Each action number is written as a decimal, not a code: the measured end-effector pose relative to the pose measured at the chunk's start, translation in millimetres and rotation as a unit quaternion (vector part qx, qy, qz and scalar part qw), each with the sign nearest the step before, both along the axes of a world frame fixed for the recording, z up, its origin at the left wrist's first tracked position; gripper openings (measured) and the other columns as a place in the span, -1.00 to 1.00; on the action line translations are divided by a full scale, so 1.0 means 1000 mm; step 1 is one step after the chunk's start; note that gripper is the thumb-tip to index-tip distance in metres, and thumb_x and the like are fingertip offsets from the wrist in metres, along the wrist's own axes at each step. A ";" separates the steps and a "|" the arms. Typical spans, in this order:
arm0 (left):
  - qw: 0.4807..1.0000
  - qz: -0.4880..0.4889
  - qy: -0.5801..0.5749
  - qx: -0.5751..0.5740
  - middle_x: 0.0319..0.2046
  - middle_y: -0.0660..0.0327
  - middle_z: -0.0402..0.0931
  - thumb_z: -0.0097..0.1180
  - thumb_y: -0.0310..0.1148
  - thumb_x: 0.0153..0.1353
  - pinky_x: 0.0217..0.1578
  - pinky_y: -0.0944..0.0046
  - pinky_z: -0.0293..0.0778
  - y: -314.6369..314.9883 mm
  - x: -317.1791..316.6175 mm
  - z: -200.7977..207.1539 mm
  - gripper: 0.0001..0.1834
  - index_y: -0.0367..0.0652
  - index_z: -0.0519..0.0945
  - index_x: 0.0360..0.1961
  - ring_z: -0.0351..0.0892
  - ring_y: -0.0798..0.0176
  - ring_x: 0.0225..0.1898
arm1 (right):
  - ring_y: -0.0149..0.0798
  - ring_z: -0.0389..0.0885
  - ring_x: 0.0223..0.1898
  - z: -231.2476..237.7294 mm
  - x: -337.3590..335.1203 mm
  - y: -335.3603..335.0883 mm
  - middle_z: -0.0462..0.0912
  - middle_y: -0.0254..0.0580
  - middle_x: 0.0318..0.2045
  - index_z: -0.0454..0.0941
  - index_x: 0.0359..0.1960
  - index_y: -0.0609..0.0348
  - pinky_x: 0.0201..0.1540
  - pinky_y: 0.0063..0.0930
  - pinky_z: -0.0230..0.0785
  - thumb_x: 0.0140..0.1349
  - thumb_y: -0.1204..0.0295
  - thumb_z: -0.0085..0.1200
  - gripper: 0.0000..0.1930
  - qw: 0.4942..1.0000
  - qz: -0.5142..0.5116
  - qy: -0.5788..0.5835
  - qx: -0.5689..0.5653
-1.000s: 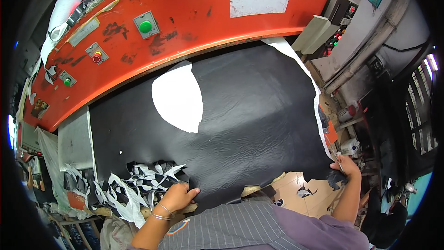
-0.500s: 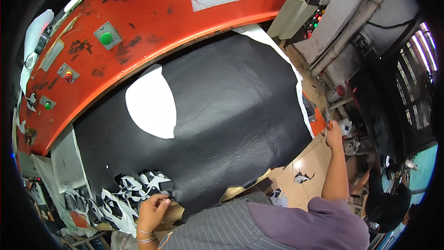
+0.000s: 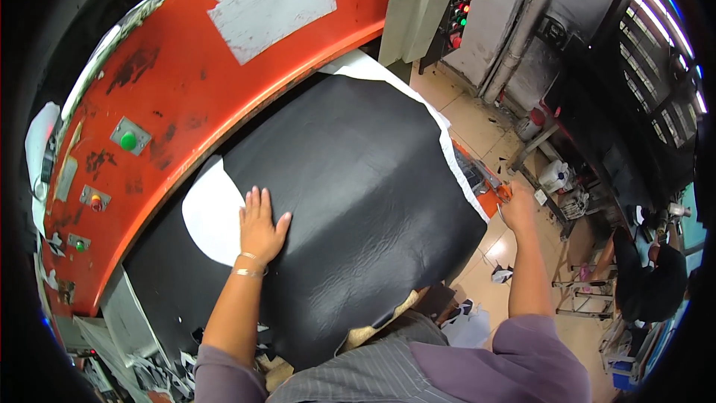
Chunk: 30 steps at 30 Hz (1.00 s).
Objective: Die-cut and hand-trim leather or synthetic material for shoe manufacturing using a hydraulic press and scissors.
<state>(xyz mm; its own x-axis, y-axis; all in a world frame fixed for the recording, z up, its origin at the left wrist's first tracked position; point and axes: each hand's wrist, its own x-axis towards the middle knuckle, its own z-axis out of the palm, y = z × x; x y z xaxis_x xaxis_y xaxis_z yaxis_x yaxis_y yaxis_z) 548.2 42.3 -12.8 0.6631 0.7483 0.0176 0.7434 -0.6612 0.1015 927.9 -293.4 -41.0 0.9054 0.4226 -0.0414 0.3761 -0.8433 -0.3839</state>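
A large black sheet (image 3: 350, 172), leather-like with a soft sheen, lies over the machine bed. My left hand (image 3: 261, 227) is flat on it, fingers stretched out, at the right edge of a rounded white patch (image 3: 212, 213). Out past the sheet's right edge, my right hand (image 3: 516, 209) is closed on a pair of scissors (image 3: 504, 192) with orange handles. Their blades point up and to the left, away from me. A white border (image 3: 446, 148) shows along the sheet's far right side.
An orange machine beam (image 3: 171, 89) with buttons runs along the far left side. Torn black and white scraps (image 3: 160, 377) hang at the lower left. A pale bent panel (image 3: 406, 26) stands at the far end. Another person (image 3: 649, 283) is at the right.
My left hand has left the scraps at the near edge and moved forward onto the black sheet. My right hand has shifted slightly with the scissors. The whole view has turned.
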 end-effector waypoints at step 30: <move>0.996 0.067 -0.049 0.014 0.39 0.02 0.05 -0.08 0.09 0.27 0.34 -0.13 -0.12 0.045 -0.028 -0.010 -0.33 0.05 0.26 0.34 -0.05 -0.08 0.42 | 0.25 0.56 -0.24 -0.012 0.029 -0.020 0.58 0.24 -0.37 0.40 -0.37 0.26 -0.22 -0.08 0.37 -0.03 0.55 0.07 -0.83 0.996 0.077 0.027 -0.043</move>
<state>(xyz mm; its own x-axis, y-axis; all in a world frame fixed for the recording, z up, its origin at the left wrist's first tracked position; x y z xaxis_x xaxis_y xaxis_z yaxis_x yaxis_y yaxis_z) 520.5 87.3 -22.9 0.5508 0.8287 0.0989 0.8129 -0.5596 0.1612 957.2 -313.8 -52.6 0.8257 0.5488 -0.1307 0.4841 -0.8082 -0.3354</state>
